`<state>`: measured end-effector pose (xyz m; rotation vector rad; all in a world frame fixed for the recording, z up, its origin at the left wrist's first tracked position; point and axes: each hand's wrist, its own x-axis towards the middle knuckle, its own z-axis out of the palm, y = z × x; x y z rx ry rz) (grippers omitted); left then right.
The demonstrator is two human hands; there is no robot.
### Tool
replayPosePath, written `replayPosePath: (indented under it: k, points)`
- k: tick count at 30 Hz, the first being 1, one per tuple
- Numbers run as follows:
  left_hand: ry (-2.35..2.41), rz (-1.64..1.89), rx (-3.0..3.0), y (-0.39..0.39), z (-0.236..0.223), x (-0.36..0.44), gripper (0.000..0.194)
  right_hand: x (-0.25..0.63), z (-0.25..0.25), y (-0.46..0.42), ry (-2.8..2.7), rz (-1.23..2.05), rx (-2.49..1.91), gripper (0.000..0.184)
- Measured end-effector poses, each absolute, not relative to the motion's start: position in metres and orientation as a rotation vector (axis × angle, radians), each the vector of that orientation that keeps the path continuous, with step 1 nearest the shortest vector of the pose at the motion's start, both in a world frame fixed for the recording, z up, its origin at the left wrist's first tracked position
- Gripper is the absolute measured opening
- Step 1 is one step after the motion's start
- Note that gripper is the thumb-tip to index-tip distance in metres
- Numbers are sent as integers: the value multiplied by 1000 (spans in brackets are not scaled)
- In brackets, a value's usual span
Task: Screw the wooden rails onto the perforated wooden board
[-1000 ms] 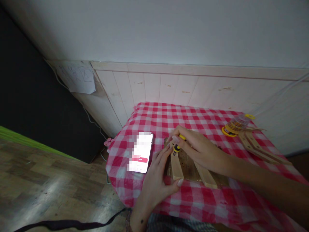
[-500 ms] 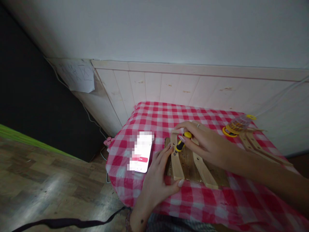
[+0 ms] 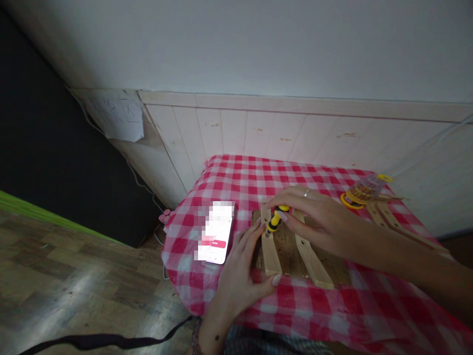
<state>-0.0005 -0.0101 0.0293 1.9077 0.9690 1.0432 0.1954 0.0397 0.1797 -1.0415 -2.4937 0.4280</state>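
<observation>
In my right hand (image 3: 312, 217) is a short yellow-and-black screwdriver (image 3: 274, 223), gripped between thumb and fingers. It leans, with its lower end at a screw in the left wooden slat (image 3: 272, 257). My left hand (image 3: 239, 268) braces that slat, fingertips on its left edge and thumb by its near end. Beneath lies a brown wooden board (image 3: 290, 260) dotted with small holes. A second wooden slat (image 3: 315, 265) with a hole rests on the board to the right, its far part under my right hand.
A lit phone (image 3: 218, 236) lies left of my left hand on the red-and-white checked tablecloth (image 3: 236, 172). At the right stand a clear yellow-capped container (image 3: 364, 191) of bits and more wooden slats (image 3: 391, 222). A panelled wall (image 3: 258, 133) borders the table's far side.
My right hand has shifted and turned slightly around the screwdriver, whose yellow handle has rotated with it. My left hand and the slats stay in place.
</observation>
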Motion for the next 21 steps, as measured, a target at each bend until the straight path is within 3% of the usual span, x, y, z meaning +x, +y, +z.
replayPosePath:
  k: [6,15,21]
  points:
    - [978,1044,1937,-9,27,-1,81,190,171,39,-2462,531,-1166,37]
    - [991,1021,1937,-11,28,-2,78,184,161,38,-2289,630,-1326,21]
    - [984,1041,1924,-11,28,-1,80,192,175,42,-2410,411,-1166,17]
